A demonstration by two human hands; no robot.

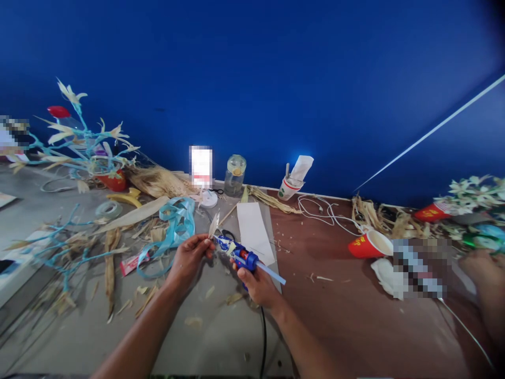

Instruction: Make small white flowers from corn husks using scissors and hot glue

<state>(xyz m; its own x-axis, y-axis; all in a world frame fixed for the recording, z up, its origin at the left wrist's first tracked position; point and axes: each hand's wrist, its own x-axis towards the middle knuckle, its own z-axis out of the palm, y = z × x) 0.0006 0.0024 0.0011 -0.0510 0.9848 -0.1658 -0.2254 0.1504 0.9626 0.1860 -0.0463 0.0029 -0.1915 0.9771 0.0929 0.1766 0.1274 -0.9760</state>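
A blue hot glue gun (240, 252) is gripped in my right hand (258, 284), a pale glue stick (272, 272) poking out of its back end. Its nozzle points left, close to the fingertips of my left hand (193, 258). Those fingers pinch a small cream husk petal (214, 225), which stands upright; the exact contact between nozzle and petal is hidden. A black cord (263, 337) runs down from the glue gun. Just left of my left hand lies a crumpled light-blue ribbon (177, 223). Behind the glue gun is a white paper strip (254, 229).
Blue-wrapped branches with husk flowers (79, 137) stand at left. Along the wall are a glass jar (235, 176), a white cup (290, 188) and a white cable (327, 210). A red paper cup (366, 246) lies tipped at right, near another person's arm (487, 284). Husk scraps litter the table.
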